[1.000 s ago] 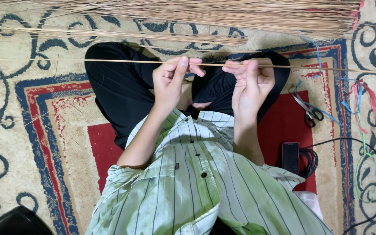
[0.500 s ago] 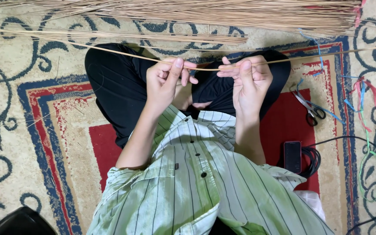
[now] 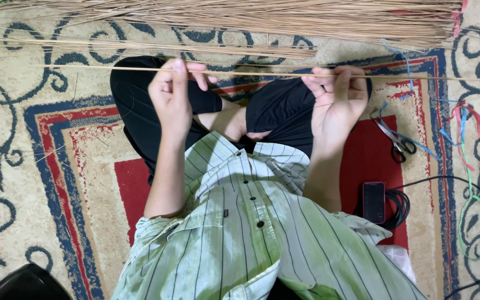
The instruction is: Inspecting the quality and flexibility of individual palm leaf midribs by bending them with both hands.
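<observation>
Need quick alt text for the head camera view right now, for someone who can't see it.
A seated person holds one long thin stick level between the left hand and right hand, above crossed legs on a patterned rug. A large bundle of similar sticks lies across the top; scissors, a dark phone and coloured strings lie to the right.

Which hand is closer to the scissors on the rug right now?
Right. The right hand pinches the thin stick just beside the scissors; the left hand holds the stick on the far side of the lap.
</observation>
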